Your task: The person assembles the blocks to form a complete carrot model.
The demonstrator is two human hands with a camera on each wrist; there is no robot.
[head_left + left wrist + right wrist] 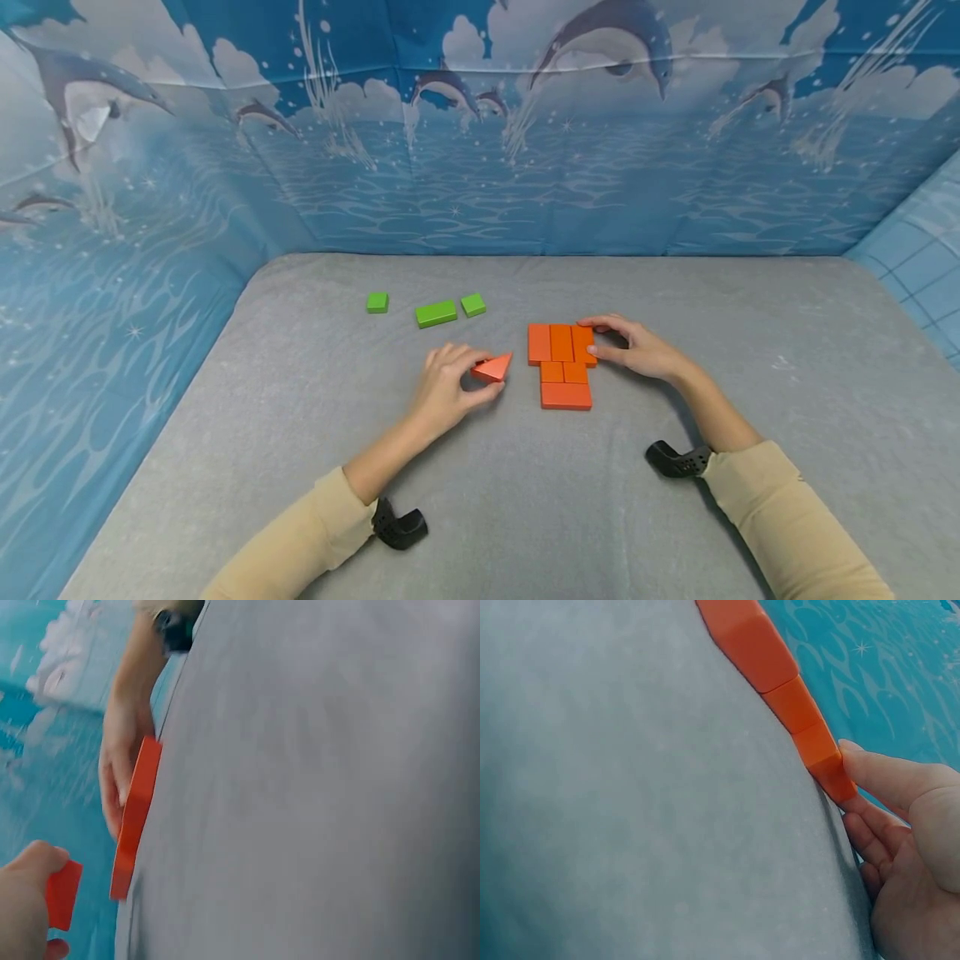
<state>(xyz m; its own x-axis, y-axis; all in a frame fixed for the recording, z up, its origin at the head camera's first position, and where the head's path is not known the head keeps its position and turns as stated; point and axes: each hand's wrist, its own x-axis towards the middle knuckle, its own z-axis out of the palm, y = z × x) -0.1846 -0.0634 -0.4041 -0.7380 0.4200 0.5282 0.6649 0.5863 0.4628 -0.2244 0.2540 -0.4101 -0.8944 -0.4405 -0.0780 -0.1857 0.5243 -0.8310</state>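
My left hand (442,383) holds a red-orange triangular block (493,367) between thumb and fingers, just left of a flat group of orange blocks. In the left wrist view this triangular block (64,896) shows beside the thumb. The group has three upright blocks along its far row, two small blocks (564,372) below them and a wide red-orange block (566,396) nearest me. With my right hand (633,350) I pinch the orange block (581,344) at the far row's right end, index at its far edge and thumb near its right side.
Farther back on the grey cloth (300,400) lie a small green block (377,302), a longer green block (436,314) and another small green block (473,305). A blue curtain with dolphins (480,183) stands along the back and sides. Each wrist wears a black device (400,525).
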